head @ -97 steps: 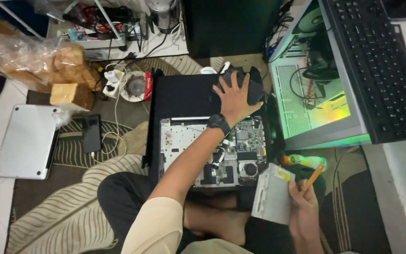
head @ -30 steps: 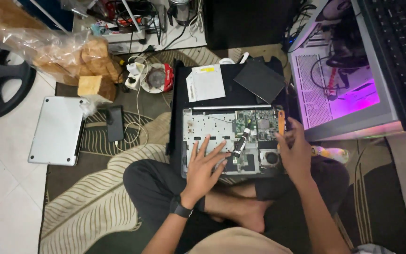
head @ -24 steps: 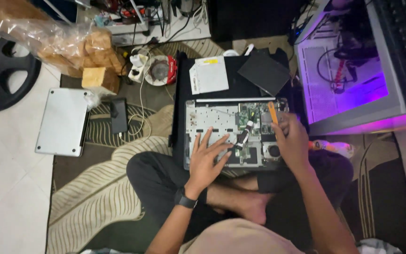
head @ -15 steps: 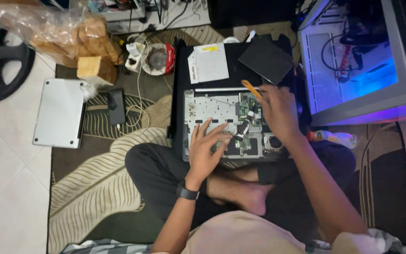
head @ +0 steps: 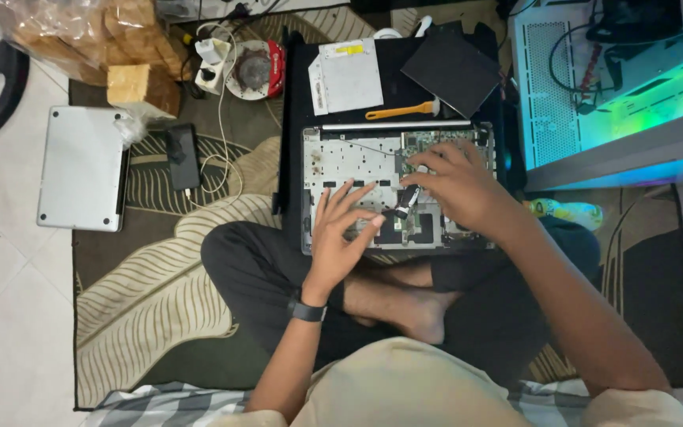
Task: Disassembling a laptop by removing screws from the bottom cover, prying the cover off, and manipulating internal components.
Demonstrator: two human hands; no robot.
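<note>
**Both hands on the opened laptop**

While the person sits cross-legged on a leaf-patterned rug (head: 160, 316), the opened laptop (head: 357, 162) lies bottom-up just in front of the crossed legs, its circuit board and bare metal frame exposed. The left hand (head: 340, 237) rests on the near left part of the frame, its fingers (head: 341, 198) spread and lying flat on the metal. The right hand (head: 456, 186) covers the right part of the board, fingers curled downward; a small silver and black part (head: 406, 202) shows just under them, but whether it is pinched cannot be told. An orange-handled tool (head: 401, 111) lies beyond the laptop, apart from both hands, beside a flat silver drive (head: 349, 75). A closed silver laptop (head: 81, 166) lies well off to the left.
</note>
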